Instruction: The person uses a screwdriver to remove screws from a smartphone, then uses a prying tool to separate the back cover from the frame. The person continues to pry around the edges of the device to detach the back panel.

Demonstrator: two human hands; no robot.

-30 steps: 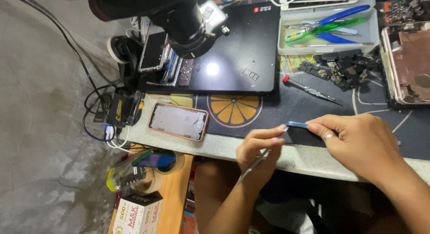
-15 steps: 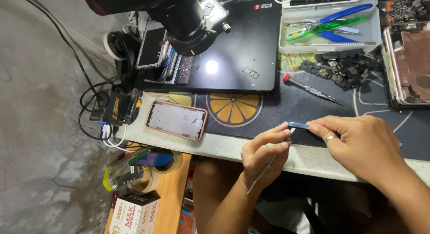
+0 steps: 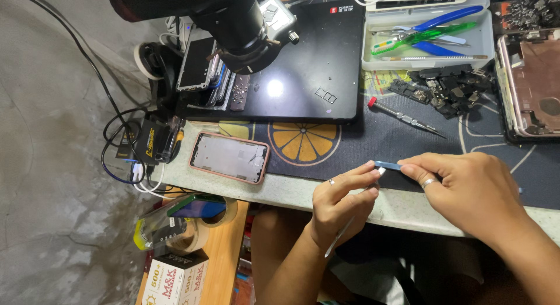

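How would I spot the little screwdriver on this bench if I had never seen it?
Start at the big black pad under the microscope. Just off its right corner, below the white tray of blue and green tools, lies the screwdriver on the dark mat. It is the only slim silver tool with a red cap, lying alone and slanted, clear of both hands.
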